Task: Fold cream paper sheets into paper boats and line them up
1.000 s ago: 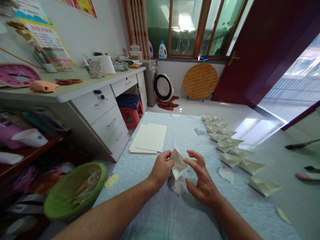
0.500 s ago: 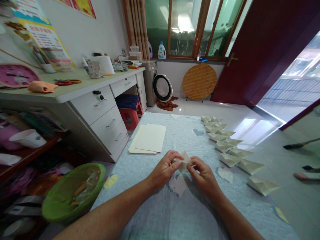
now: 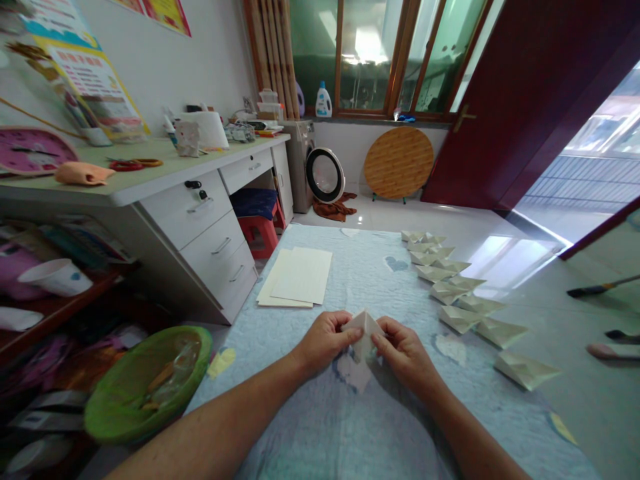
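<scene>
Left hand (image 3: 326, 343) and right hand (image 3: 403, 355), both gripping one folded paper piece (image 3: 364, 331)

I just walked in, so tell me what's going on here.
A person's left hand and right hand grip a piece of folded cream paper from either side, above a pale blue quilted blanket spread on the floor. A row of folded paper boats lines the blanket's right edge, and cream paper sheets lie flat on the blanket ahead of the hands.
</scene>
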Available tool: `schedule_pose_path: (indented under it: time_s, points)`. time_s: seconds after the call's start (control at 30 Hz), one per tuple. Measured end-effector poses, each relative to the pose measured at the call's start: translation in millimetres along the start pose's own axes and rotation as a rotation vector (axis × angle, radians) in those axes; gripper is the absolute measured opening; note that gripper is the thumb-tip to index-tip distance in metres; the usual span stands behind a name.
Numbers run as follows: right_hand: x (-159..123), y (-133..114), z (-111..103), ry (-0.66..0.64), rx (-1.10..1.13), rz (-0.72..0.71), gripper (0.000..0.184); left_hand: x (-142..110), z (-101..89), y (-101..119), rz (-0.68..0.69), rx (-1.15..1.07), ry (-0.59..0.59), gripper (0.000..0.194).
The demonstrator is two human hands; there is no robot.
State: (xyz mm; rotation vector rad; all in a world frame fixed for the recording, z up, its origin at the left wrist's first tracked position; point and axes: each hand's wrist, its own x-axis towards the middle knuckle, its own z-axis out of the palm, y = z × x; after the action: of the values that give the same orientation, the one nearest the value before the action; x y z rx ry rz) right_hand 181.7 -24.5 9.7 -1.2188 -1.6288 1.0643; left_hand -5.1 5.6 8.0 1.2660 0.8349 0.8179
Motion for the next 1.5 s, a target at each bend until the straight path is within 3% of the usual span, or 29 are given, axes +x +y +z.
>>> schedule_pose_path:
  time_s: [0.2, 0.3, 0.43, 0.57, 0.73, 0.93, 1.27, 1.5]
  points:
    - [1, -1, 0, 0.069, -0.095, -0.086, 0.025, 0, 0.9, -2, -0.009, 0.024, 0.045, 0.042]
    - [-1, -2, 1, 0.168, -0.199, -0.201, 0.006, 0, 1.7, -4, -0.012, 0.072, 0.048, 0.039]
    - [-4, 1, 6, 0.237, -0.325, -0.265, 0.033, -1, 5.4, -3, 0.03, 0.161, 0.066, 0.029]
    - [-4, 3, 11, 0.315, -0.432, -0.311, 0.025, -2, 10.2, -1, 0.046, 0.205, 0.092, 0.02]
    - [-4, 2, 12, 0.287, -0.456, -0.312, 0.004, -2, 12.0, 0, 0.049, 0.265, 0.099, 0.02]
    - [-5, 1, 11, 0.244, -0.428, -0.331, 0.007, -1, 11.9, 0, 0.089, 0.322, 0.108, 0.038]
    - [-4, 2, 10, 0.253, -0.334, -0.273, 0.01, 0, 12.0, 0, 0.131, 0.468, 0.247, 0.03]
    - [-5, 1, 13, 0.245, -0.384, -0.343, 0.009, 2, 15.3, -3, 0.156, 0.518, 0.315, 0.032]
